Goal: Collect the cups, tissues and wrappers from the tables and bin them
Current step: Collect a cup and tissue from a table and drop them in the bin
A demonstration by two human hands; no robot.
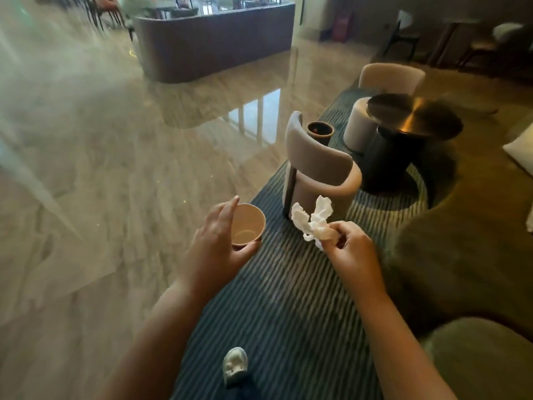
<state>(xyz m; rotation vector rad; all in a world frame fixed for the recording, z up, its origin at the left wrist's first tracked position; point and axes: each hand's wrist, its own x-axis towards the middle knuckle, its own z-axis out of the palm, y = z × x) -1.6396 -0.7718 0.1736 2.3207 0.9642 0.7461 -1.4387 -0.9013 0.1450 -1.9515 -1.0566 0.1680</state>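
Far room smeared by blur, details unreadable. Marble floor (121, 174) runs left of and beyond my left fingers (227, 215). Striped rug (288, 298) lies under both forearms, cut off at the bottom edge. Dark round worktop (412, 114) sits ahead and right of my right fingers (343, 229), its top too blurred to read. Beige chair (317, 166) just beyond them. Dark tub (320, 131) past the chair, partly hidden, contents unclear.

Left fingers wrapped round paper cup (248, 223), forefinger lifted, cup mouth tipped toward me. Right fingers pinched tight on crumpled white tissue (311, 220), which sticks up toward the cup, not touching it.
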